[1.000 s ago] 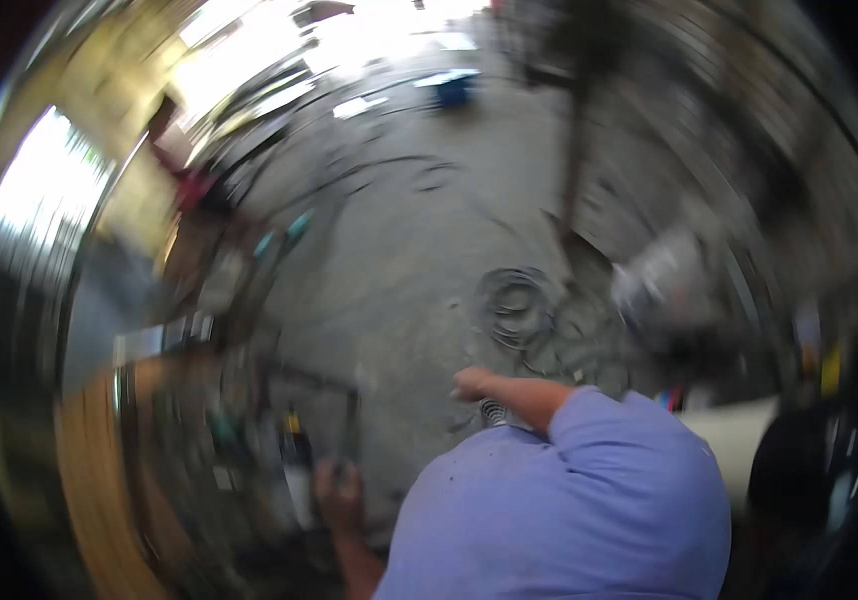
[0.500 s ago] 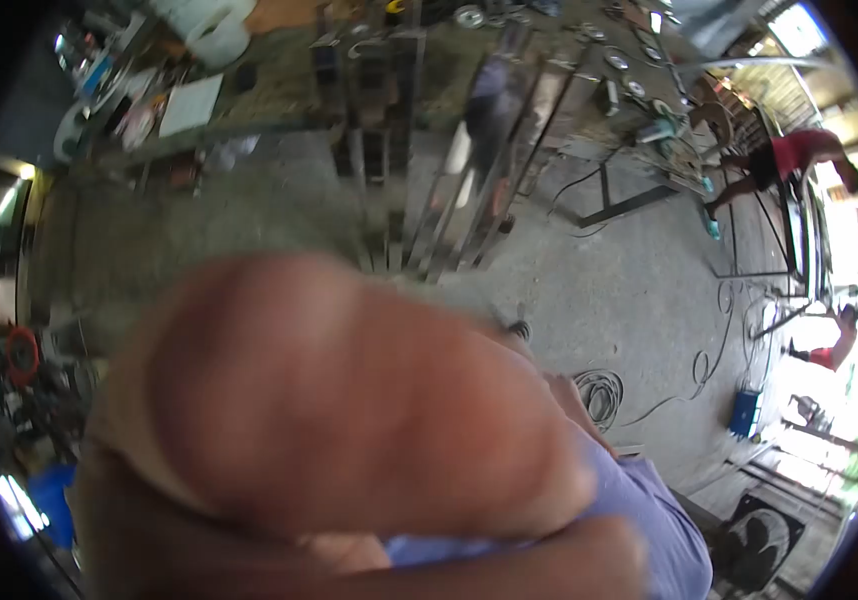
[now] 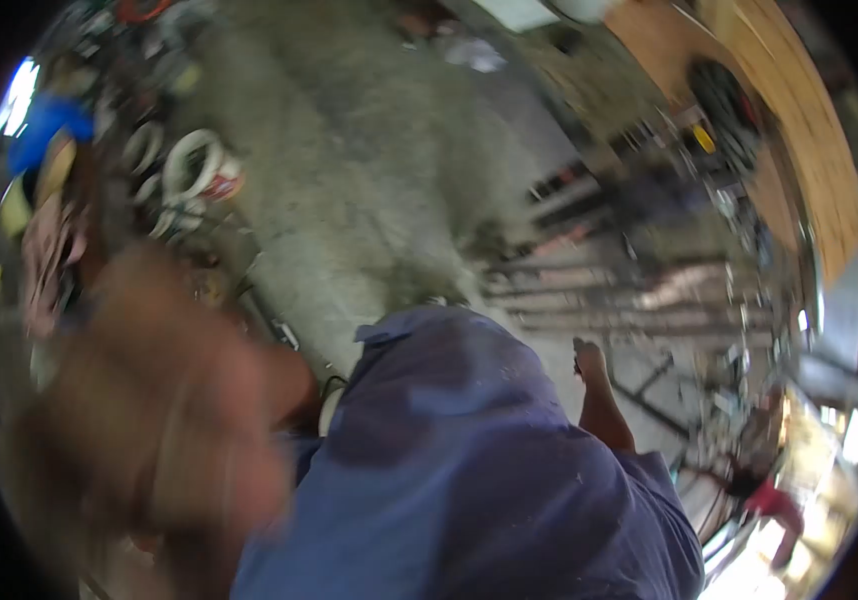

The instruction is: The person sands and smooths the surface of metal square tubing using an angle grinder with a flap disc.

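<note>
My left hand is at the lower left, close to the camera and smeared by motion. Its fingers cannot be made out clearly, nor whether anything is in them. Beside it, my blue-grey clothing fills the lower middle over my lap and legs. One bare foot shows to the right on the concrete floor. My right hand is out of sight. Past my knees, several long metal bars run side by side, blurred.
White round containers and clutter stand at the left, near a bright blue item. A wooden board lies along the upper right, by a dark coiled bundle. A person in a red top is at the far lower right.
The view has swung to the left and down, so the bars now lie at the right. A large hand that covered the middle, close to the lens, is gone from there; a blurred hand is at lower left.
</note>
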`<state>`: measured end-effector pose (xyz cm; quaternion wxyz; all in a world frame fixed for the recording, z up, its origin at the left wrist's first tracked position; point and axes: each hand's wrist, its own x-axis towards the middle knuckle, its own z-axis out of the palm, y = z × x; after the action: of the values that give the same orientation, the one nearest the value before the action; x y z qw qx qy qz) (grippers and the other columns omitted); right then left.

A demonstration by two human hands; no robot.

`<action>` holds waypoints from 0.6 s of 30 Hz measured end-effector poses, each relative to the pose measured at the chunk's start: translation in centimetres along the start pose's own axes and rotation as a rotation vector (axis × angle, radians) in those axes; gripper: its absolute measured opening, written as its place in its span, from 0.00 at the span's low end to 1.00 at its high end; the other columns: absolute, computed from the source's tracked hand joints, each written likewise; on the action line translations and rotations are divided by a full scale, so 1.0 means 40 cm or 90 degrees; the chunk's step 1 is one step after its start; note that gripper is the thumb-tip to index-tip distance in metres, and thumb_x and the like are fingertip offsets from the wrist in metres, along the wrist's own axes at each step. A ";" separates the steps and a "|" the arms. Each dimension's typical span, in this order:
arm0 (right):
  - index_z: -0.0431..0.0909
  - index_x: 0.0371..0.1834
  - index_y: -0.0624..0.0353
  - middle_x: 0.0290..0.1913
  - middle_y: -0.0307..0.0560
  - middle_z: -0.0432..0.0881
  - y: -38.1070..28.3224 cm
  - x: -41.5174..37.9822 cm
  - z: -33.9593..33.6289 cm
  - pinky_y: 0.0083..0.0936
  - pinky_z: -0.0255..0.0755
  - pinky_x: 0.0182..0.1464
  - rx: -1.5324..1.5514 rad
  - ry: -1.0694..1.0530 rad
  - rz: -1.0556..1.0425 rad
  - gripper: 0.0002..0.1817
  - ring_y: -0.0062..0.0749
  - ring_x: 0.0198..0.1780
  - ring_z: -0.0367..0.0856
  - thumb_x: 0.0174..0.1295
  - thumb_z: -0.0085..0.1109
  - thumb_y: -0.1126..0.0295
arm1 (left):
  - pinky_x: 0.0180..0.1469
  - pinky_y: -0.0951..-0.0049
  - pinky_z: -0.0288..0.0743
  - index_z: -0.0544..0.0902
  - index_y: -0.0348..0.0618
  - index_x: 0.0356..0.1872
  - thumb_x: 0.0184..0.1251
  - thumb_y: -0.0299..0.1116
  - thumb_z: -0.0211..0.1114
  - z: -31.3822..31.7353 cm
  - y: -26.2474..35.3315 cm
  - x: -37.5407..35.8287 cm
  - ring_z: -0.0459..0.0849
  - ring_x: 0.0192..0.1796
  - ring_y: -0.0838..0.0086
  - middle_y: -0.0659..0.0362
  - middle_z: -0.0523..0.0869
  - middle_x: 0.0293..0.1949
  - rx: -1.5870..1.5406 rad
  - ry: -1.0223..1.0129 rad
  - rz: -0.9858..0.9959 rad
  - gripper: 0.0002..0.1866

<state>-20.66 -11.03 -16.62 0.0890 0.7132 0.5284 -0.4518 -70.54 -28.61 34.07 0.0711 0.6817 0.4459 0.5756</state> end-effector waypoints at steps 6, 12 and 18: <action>0.77 0.34 0.60 0.21 0.41 0.73 -0.284 0.080 0.068 0.33 0.67 0.18 0.119 -0.162 -0.041 0.13 0.30 0.18 0.74 0.66 0.56 0.60 | 0.59 0.58 0.78 0.79 0.43 0.65 0.70 0.42 0.66 0.087 -0.256 -0.350 0.85 0.52 0.54 0.47 0.85 0.53 0.276 -0.022 -0.537 0.25; 0.78 0.34 0.59 0.21 0.41 0.75 -0.343 0.167 0.103 0.32 0.71 0.20 -0.146 -0.269 -0.258 0.11 0.29 0.19 0.75 0.66 0.55 0.62 | 0.66 0.55 0.76 0.78 0.40 0.66 0.67 0.53 0.67 0.162 -0.470 -1.034 0.84 0.63 0.48 0.41 0.84 0.61 0.260 0.003 -1.120 0.34; 0.79 0.35 0.58 0.23 0.42 0.77 -0.571 0.175 0.200 0.31 0.72 0.21 -0.248 -0.319 -0.195 0.10 0.29 0.20 0.77 0.68 0.54 0.64 | 0.63 0.54 0.78 0.86 0.30 0.54 0.66 0.53 0.66 0.134 -0.437 -1.425 0.85 0.62 0.46 0.37 0.87 0.55 0.216 -0.195 -1.337 0.32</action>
<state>-43.88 -1.42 -18.38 0.2818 0.4626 0.6672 -0.5112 -71.76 -55.33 -19.47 0.4898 0.0232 0.8691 0.0658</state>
